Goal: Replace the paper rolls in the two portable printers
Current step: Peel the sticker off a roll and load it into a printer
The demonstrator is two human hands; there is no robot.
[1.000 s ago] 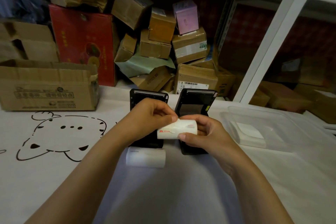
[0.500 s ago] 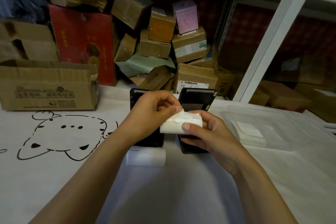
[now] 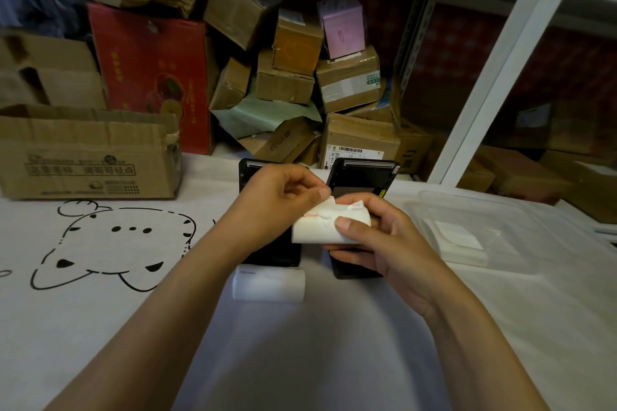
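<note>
I'm looking at a dim storeroom: white tabletop point(image 3: 100, 327) with a cartoon cat drawing point(image 3: 110, 247), messy heap of cardboard boxes point(image 3: 300, 87) behind it, a red box point(image 3: 150, 73), white metal shelving point(image 3: 494, 77) on the right.

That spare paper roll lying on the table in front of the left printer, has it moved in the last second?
No. The spare paper roll lies against the near end of the left printer, as before; the slight shift in the picture matches the camera's, since the printer shifts likewise.
</note>
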